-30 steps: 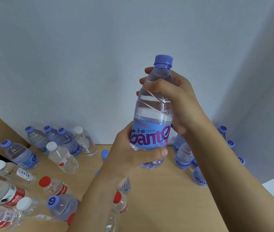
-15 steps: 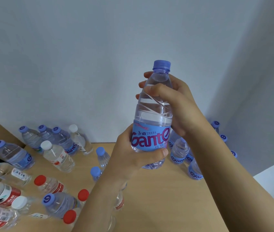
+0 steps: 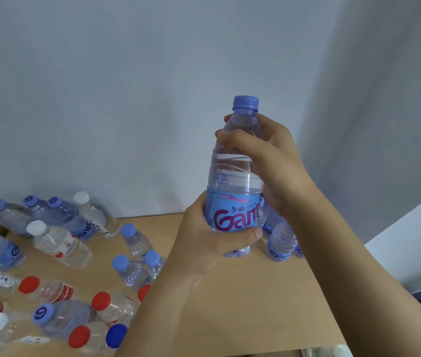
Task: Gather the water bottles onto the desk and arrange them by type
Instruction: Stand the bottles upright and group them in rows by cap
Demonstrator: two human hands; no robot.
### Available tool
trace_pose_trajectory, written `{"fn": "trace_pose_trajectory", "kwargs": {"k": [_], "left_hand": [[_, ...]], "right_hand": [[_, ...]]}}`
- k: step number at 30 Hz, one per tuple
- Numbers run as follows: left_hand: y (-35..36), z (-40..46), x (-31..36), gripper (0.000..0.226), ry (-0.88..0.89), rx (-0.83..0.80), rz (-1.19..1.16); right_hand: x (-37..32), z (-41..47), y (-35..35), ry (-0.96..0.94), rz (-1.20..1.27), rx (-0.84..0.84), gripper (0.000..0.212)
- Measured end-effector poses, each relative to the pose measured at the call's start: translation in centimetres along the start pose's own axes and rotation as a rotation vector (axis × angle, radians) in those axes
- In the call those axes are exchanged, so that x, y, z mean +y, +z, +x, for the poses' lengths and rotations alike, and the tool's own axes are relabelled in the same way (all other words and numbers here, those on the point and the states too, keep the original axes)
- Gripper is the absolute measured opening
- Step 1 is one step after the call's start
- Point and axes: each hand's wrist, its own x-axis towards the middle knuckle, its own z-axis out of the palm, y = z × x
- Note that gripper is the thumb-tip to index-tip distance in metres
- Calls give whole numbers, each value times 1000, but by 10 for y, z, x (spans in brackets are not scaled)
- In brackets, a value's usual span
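Note:
I hold a clear water bottle (image 3: 235, 176) with a lilac cap and a blue "Ganten" label upright in the air above the wooden desk (image 3: 255, 300). My left hand (image 3: 204, 243) grips its lower half around the label. My right hand (image 3: 268, 155) wraps its shoulder just under the cap. Behind my right forearm a few more blue-label bottles (image 3: 281, 243) stand at the desk's back right, partly hidden.
Several bottles crowd the desk's left side: blue-label ones (image 3: 62, 217) by the wall, white-cap ones (image 3: 57, 243), small blue-cap ones (image 3: 134, 269) and red-cap ones (image 3: 47, 289). A grey wall stands behind. The desk's right edge (image 3: 333, 305) drops off to a white surface.
The view has tilted down and shifted, so more of the desk and its bottles shows. The held bottle has turned slightly; its label now shows fewer letters. Both hands keep their hold.

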Motion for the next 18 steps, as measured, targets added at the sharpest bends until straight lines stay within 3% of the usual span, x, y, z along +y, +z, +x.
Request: {"fn": "trace_pose_trajectory", "kwargs": {"k": [9, 14, 18], "left_hand": [[27, 8, -14, 29, -21, -84, 9], [43, 15, -41, 21, -51, -204, -36], [56, 22, -67, 23, -129, -285, -62]], "right_hand": [[7, -9, -37, 29, -104, 68, 18], [15, -18, -71, 108, -178, 0, 28], [29, -27, -100, 131, -272, 1, 24]]}}
